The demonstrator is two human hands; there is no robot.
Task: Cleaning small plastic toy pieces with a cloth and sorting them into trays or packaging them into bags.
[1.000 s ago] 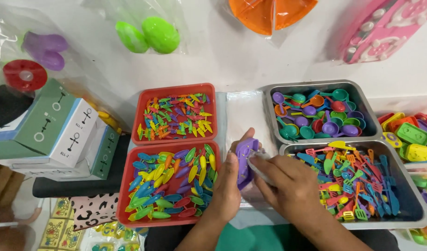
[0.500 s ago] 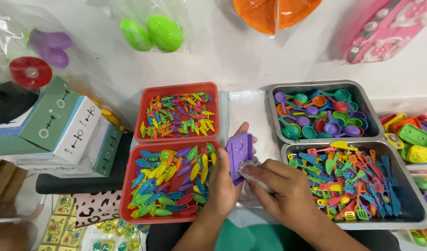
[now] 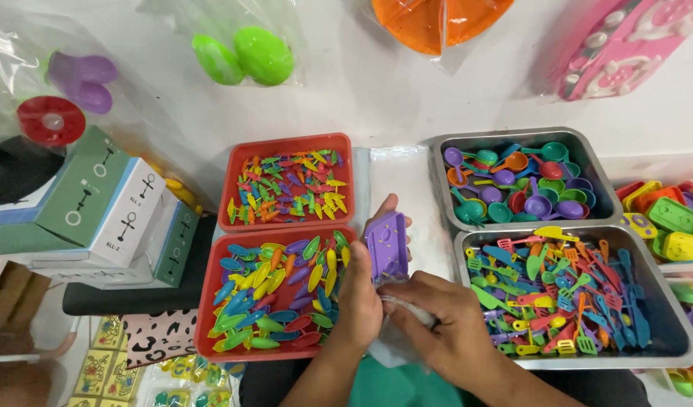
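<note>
I see two red trays (image 3: 211, 301) and two steel pans (image 3: 663, 332) flanking my hands. My left hand (image 3: 361, 290) grips a purple toy tray (image 3: 386, 245) upright between them; my right hand (image 3: 444, 324) pinches a half-hidden clear bag (image 3: 407, 313).

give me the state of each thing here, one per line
left hand: holding a purple toy tray, upright, tilted
right hand: closed on a clear plastic bag, crumpled
upper red tray: full of small mixed-colour pieces
lower red tray: full of leaf-shaped pieces
upper metal tray: full of toy spoons and ladles
lower metal tray: full of toy utensils
green eggs: sealed in a bag
</note>
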